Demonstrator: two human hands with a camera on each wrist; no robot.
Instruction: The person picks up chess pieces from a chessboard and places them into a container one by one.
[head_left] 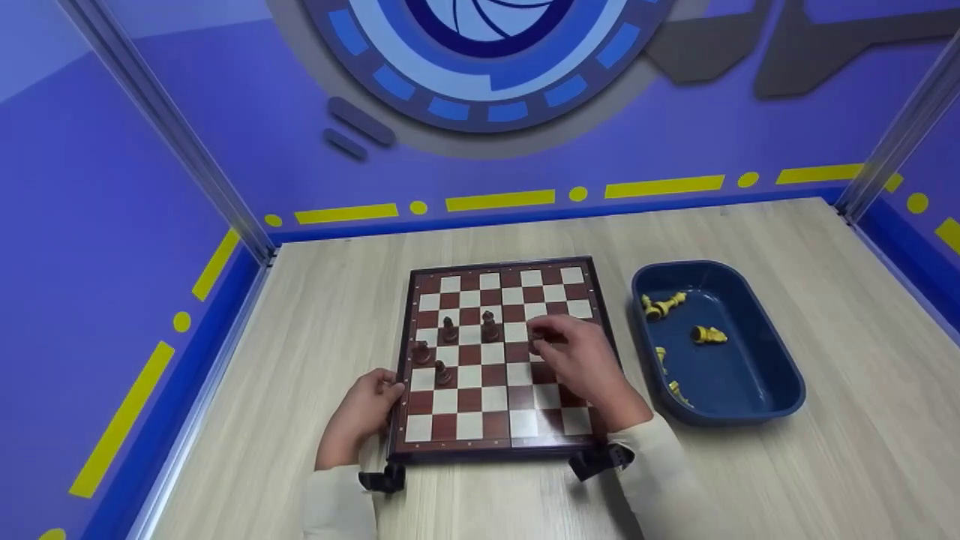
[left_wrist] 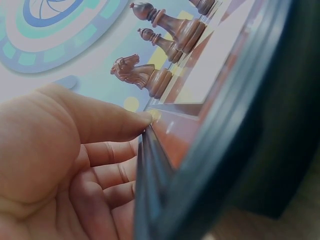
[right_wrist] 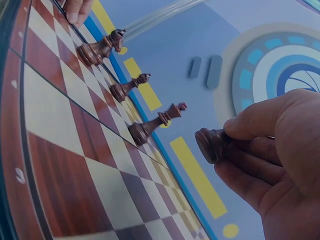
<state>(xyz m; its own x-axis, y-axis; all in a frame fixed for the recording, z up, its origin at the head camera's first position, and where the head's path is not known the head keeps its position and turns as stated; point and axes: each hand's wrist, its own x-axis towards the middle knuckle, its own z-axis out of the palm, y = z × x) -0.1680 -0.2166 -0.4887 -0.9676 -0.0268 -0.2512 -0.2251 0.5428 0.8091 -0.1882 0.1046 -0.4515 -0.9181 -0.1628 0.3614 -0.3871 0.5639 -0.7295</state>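
Note:
A dark brown chess piece (right_wrist: 212,144) is pinched between the thumb and fingers of my right hand (head_left: 589,364), over the right half of the chessboard (head_left: 469,425). Its round base shows in the right wrist view, held off the board; the fingers hide its upper part. My left hand (head_left: 367,412) grips the board's left edge, thumb on top of the rim and fingers against its side. Standing on the left half are a dark knight (left_wrist: 140,76), a king (right_wrist: 157,125) and two bishops, one nearer (head_left: 442,373) and one farther (head_left: 448,330).
To the right of the board sits a blue tray (head_left: 750,330) with several yellow chess pieces lying in it, among them a knight (head_left: 709,335). The wooden table (head_left: 315,300) is bordered by blue printed walls (head_left: 480,165) at the back and sides.

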